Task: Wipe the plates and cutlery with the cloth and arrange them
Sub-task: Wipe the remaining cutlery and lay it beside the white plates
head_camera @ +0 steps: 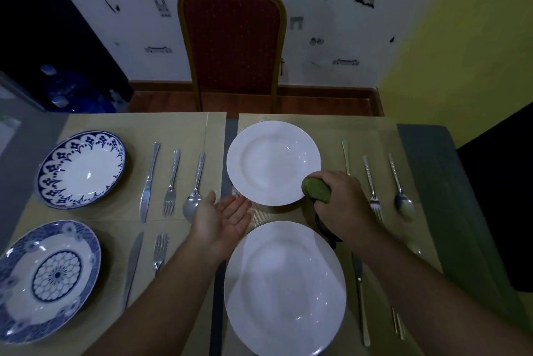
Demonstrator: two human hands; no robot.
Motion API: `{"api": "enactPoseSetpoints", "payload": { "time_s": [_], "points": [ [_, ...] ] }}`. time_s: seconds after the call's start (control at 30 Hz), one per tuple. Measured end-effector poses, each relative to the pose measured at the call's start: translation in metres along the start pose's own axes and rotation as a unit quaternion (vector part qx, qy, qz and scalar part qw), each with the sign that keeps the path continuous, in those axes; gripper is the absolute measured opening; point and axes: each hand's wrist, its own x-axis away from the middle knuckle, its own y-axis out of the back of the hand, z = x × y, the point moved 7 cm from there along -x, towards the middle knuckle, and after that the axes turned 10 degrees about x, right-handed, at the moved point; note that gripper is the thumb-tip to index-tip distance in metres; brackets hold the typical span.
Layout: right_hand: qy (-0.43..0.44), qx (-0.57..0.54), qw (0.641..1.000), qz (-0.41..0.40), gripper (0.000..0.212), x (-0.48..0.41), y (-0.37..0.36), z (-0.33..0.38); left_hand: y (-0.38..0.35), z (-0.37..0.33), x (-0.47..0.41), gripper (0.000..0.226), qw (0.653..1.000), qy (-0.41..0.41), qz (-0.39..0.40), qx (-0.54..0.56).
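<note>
Cloth (316,189), green and bunched, is gripped in your right hand (343,205) at the near rim of the far white plate (272,162). Your left hand (225,218) lies palm up, fingers (240,207) straight, just beside that plate. Beige placemats (375,127) cover the grey desk (427,171); a red chair (233,38) stands before the patterned wall (346,9).

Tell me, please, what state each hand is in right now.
Left hand: open, palm up, holding nothing.
Right hand: closed round the green cloth at the far white plate's rim.
</note>
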Motion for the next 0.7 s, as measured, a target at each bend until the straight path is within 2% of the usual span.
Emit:
{"api": "enactPoseSetpoints", "payload": {
  "time_s": [0.17, 0.3, 0.4, 0.43, 0.53, 0.7],
  "points": [
    [-0.039, 0.02, 0.999, -0.013, 0.055, 0.033, 0.017, -0.018, -0.014, 0.03, 0.034, 0.056, 0.99, -0.015, 0.05, -0.13],
    [-0.093, 0.02, 0.995, -0.035, 0.057, 0.071, 0.041, -0.049, -0.049, 0.08, 0.063, 0.055, 0.952, -0.022, 0.12, -0.281],
    [-0.134, 0.017, 0.989, -0.064, 0.057, 0.104, 0.067, -0.077, -0.078, 0.122, 0.075, 0.025, 0.906, -0.035, 0.164, -0.388],
    [-0.151, 0.023, 0.986, -0.069, 0.057, 0.116, 0.077, -0.087, -0.087, 0.135, 0.079, 0.019, 0.888, -0.05, 0.168, -0.425],
    [-0.196, 0.041, 0.977, -0.069, 0.056, 0.152, 0.098, -0.126, -0.107, 0.178, 0.085, 0.026, 0.814, -0.117, 0.199, -0.533],
    [-0.259, 0.06, 0.96, -0.084, 0.052, 0.198, 0.126, -0.187, -0.137, 0.254, 0.108, 0.036, 0.643, -0.206, 0.3, -0.674]
  ]
}}
